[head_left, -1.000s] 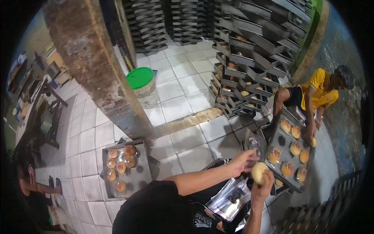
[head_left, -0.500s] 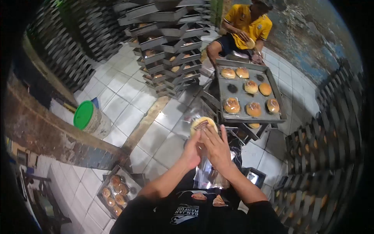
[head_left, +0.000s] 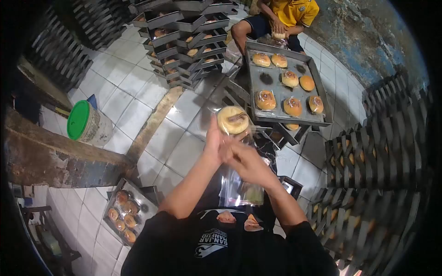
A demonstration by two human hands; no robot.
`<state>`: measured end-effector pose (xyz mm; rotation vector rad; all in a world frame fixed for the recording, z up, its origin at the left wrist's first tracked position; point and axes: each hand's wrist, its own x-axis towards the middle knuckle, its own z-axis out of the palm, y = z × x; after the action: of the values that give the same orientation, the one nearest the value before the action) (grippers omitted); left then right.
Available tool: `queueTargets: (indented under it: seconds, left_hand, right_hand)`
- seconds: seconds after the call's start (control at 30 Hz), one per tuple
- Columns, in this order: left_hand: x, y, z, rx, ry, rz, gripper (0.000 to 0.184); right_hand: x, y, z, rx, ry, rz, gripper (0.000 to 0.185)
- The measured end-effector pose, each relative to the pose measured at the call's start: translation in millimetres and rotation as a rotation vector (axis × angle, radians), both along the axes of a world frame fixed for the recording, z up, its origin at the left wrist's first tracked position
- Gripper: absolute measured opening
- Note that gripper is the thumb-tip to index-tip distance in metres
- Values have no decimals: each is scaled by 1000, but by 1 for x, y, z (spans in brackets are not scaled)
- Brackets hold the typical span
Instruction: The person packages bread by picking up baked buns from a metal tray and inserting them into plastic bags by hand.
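Observation:
A pale round bun (head_left: 233, 120) in a clear plastic bag is held up in front of me, a printed mark on its face. My left hand (head_left: 214, 143) grips the bag and bun from the left and below. Just under the bun, my right hand (head_left: 244, 158) is blurred, its fingers bent at the bag's lower part; what they grip cannot be made out. A stack of clear plastic bags (head_left: 241, 188) lies on my lap. To the right, a metal tray (head_left: 287, 76) holds several buns, most of them bagged.
A person in a yellow shirt (head_left: 294, 13) sits behind the tray, a bun in hand. A smaller tray of buns (head_left: 131, 216) is at lower left, near a bucket with a green lid (head_left: 79, 120). Tray stacks (head_left: 184, 41) stand ahead and at right.
The bun was bare-looking in my right hand at first; now it is in a bag held by my left hand. My right hand has moved down off its face. The view has turned.

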<state>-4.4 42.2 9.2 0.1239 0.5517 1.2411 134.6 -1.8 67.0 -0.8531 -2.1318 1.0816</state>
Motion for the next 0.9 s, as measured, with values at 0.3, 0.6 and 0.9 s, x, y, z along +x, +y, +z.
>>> queueTargets:
  seconds: [0.3, 0.6, 0.9]
  left_hand:
    - [-11, -11, 5, -50, 17, 224, 74]
    - [-31, -16, -12, -97, -2, 240, 66]
    - [-38, -24, -10, 15, 38, 128, 57]
  right_hand:
    - [11, -13, 10, -92, 221, -77, 13]
    - [16, -19, 8, -55, 157, -185, 21]
    - [30, -18, -9, -283, 210, -320, 17]
